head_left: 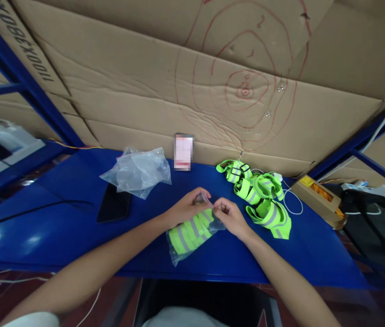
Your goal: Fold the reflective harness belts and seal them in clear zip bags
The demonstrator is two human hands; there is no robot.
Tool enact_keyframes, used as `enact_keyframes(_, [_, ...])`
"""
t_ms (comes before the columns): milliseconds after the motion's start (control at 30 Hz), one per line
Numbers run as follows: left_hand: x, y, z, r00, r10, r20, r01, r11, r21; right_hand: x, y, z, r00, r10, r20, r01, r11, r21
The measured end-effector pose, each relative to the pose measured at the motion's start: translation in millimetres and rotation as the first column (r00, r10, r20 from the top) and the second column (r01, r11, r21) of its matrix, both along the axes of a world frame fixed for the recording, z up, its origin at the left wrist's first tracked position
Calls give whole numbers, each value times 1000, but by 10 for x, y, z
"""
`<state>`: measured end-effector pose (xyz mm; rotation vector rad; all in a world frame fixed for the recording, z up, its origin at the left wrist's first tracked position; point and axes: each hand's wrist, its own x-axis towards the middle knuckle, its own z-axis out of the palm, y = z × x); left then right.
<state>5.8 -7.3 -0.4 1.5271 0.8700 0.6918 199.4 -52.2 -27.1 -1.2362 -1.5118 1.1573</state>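
Observation:
A clear plastic bag (188, 238) stuffed with neon yellow-green reflective bands lies on the blue table (59, 236) in front of me. My left hand (187, 206) pinches the bag's open top edge, fingers closed on the plastic. My right hand (229, 215) pinches the same edge from the right side, fingers also closed on it. A loose pile of neon reflective bands (259, 195) with grey stripes lies just right of my right hand.
A heap of empty clear plastic bags (138, 171) sits at the back left, with a black phone (113, 204) beside it. A small card (183, 152) leans on the cardboard wall. A white cable (294, 200) and an open cardboard box (320, 197) lie at right.

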Motion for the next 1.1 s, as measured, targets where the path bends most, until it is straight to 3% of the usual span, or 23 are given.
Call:
enact_keyframes(167, [2, 31, -35, 999, 32, -5, -32, 995, -97, -2, 16, -23, 1000, -17, 26, 18, 1000, -22])
enact_keyframes(333, [-7, 35, -65, 999, -24, -34, 23, 1000, -18, 2, 11, -17, 999, -19, 33, 18, 1000, 15])
enact_keyframes(700, [4, 53, -103, 1000, 19, 25, -19, 1000, -7, -23, -5, 0, 996, -52, 70, 50, 998, 28])
enact_keyframes(900, [-21, 74, -115, 1000, -10, 1, 10, 994, 112, -25, -15, -6, 995, -43, 85, 39, 998, 50])
enact_keyframes(1100, [-26, 92, -89, 1000, -30, -8, 31, 991, 131, -6, -32, -10, 997, -7, 82, 3, 999, 54])
